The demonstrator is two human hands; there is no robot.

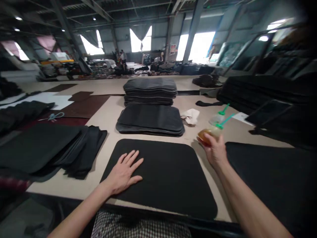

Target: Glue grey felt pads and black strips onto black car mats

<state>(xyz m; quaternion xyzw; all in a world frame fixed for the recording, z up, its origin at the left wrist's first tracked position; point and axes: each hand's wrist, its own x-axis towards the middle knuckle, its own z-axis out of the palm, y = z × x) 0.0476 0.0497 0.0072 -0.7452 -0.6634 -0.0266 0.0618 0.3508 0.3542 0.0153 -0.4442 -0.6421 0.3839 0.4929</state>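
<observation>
My left hand (126, 172) lies flat with spread fingers on the left part of a black rounded-corner sheet (168, 175), which lies near the table's front edge. To the right of that sheet, my right hand (216, 148) is wrapped round a clear plastic bottle (209, 135) with amber liquid and a thin green nozzle, tilted over the table. A second bottle (216, 119) with a green nozzle stands just behind it. Beyond the sheet lies a low stack of similar dark sheets (150, 119). A crumpled white cloth (190, 116) is beside that stack.
Another stack (150, 89) stands farther back on the beige table (99, 158). Dark pieces (44, 148) are piled at the left, near a pale blue cord (55, 116). More black material (272, 175) covers the right side. People (123, 57) are far off in the hall.
</observation>
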